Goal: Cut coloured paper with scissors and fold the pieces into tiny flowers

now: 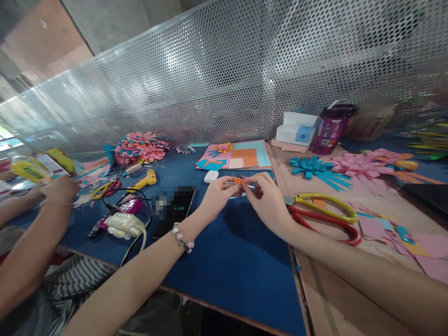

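Observation:
My left hand [217, 198], with a beaded bracelet at the wrist, pinches a small orange paper piece [238, 180] over the blue tabletop. From the other side, my right hand [269, 199] has its fingertips closed on the same piece. A pink bit shows beside the orange; the exact shape is too small to make out. Right of my right hand lie large scissors [353, 234] with one red and one yellow handle, their blades partly hidden behind the hand. A white case [211, 176] rests just beyond my left hand.
Colored paper sheets [245, 158] lie ahead. Paper flowers [306, 167] and a purple cup [332, 130] stand at right. A phone [178, 210], power strip, cables and yellow glue gun [143, 181] are at left, beside another person's hand [61, 189].

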`<state>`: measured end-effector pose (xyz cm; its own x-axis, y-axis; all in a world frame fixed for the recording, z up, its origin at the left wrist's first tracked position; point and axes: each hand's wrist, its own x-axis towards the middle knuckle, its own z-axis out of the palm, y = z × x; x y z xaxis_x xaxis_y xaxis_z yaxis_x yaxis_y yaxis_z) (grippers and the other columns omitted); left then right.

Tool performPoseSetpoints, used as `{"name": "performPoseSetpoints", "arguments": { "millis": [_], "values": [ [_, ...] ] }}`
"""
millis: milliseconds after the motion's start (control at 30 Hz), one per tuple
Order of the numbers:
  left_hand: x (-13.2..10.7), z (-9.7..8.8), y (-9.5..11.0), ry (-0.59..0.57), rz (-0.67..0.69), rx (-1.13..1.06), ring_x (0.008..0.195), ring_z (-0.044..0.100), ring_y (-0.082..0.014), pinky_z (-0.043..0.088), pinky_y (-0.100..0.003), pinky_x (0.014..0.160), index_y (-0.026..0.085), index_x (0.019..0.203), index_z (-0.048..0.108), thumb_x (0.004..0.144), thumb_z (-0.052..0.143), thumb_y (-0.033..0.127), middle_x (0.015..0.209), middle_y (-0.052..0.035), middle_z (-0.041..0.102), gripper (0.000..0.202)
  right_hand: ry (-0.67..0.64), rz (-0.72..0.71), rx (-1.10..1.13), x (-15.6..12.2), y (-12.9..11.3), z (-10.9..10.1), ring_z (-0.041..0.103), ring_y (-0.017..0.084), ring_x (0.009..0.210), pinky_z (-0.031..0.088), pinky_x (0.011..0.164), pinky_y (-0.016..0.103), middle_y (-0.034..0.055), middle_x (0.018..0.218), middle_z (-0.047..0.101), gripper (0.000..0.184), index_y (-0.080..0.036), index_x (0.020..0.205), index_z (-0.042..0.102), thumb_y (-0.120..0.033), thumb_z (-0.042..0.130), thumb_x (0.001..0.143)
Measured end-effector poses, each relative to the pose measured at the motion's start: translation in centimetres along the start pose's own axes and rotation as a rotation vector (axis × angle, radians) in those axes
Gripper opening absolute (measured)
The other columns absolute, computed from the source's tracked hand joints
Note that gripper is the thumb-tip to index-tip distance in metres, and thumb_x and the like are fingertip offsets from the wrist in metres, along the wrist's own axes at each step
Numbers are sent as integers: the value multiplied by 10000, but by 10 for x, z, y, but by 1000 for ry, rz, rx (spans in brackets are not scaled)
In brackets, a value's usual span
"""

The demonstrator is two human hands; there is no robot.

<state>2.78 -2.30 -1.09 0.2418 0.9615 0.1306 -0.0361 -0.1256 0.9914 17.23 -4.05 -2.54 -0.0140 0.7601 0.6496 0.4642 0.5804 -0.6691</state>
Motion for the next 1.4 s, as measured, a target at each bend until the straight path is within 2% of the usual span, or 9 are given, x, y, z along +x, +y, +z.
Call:
{"name": "performPoseSetpoints", "arguments": {
  "millis": [500, 733, 967, 1200, 1400],
  "values": [
    [-4, 2, 4, -12, 86, 134, 793, 669, -170, 515, -339, 825, 107, 922, 611, 765, 621, 237, 850, -83, 699, 204, 2, 105, 52, 2, 1, -2, 488, 134, 604, 433, 603, 318, 46, 848, 551, 54, -190, 793, 588, -234, 558, 786],
    [-4, 2, 4, -9, 111, 187, 797, 675, -178, 522, -320, 799, 117, 904, 599, 771, 612, 229, 825, -82, 699, 174, 5, 112, 61, 2, 2, -2, 495, 137, 614, 429, 613, 319, 44, 840, 550, 65, -183, 788, 594, -231, 550, 789],
    [-4, 2, 3, -22, 144, 252, 848, 674, -195, 517, -317, 804, 113, 934, 599, 789, 592, 237, 894, -106, 699, 191, 3, 117, 58, 2, 0, -2, 489, 135, 609, 427, 613, 316, 42, 841, 543, 65, -182, 778, 593, -222, 541, 786],
    [-3, 2, 0, -23, 151, 246, 809, 675, -189, 524, -336, 809, 106, 947, 607, 791, 596, 257, 842, -95, 699, 217, 4, 110, 54, 2, 2, -2, 494, 140, 620, 426, 607, 309, 41, 826, 539, 75, -182, 767, 582, -219, 524, 798],
    [-5, 3, 3, -33, 163, 231, 838, 675, -193, 523, -331, 820, 100, 926, 617, 785, 601, 247, 895, -106, 699, 204, 13, 117, 45, 2, 4, -1, 498, 133, 616, 428, 616, 305, 34, 815, 537, 86, -175, 768, 586, -232, 529, 799]
  ]
}}
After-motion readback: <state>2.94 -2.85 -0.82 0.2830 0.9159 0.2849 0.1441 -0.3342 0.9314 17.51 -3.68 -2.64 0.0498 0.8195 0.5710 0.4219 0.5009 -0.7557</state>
